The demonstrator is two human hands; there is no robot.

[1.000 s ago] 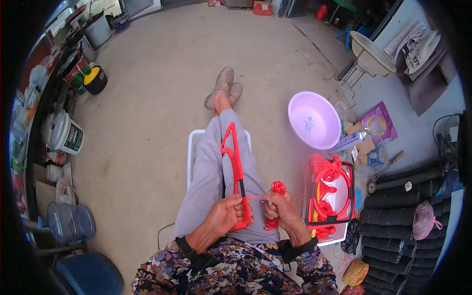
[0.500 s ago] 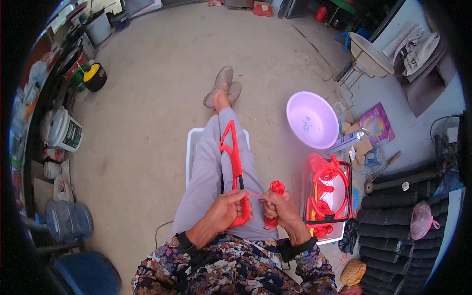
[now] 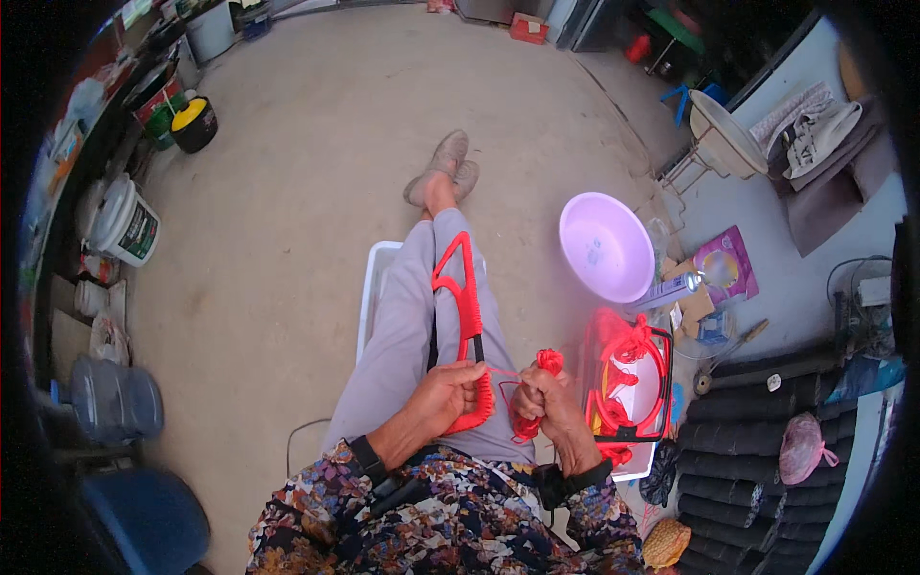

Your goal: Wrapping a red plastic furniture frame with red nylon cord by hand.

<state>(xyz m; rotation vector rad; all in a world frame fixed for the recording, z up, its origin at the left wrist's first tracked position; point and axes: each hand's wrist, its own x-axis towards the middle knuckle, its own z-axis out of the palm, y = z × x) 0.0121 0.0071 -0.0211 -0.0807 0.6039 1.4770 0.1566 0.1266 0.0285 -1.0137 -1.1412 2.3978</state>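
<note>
- Head view, item in hand: a frame [image 3: 469, 305] wound in red cord lies lengthwise over the person's right thigh, its narrow end toward the feet. A short black section [image 3: 478, 347] remains bare just beyond the left hand [image 3: 448, 395].
- Left grip: closed, thumb and forefinger pinched at the near end of the bare section, the other fingers curled at the frame's rounded lower part; exact contact of those fingers cannot be told.
- Right grip: the right hand [image 3: 546, 395] is closed around a skein [image 3: 524, 427] of red cord, which protrudes above and below the fist.
- Cord: one thin red strand [image 3: 502, 372] spans the gap between the two hands, which are near each other but apart.
- Surroundings, right side: a white container [image 3: 632, 471] holds red cord bundles [image 3: 614, 414]; a second frame [image 3: 668, 379], black and partly red, rests over it. A lilac basin [image 3: 606, 247] stands on the floor [image 3: 316, 192] farther out, with a spray can [image 3: 669, 290] just beside it.
</note>
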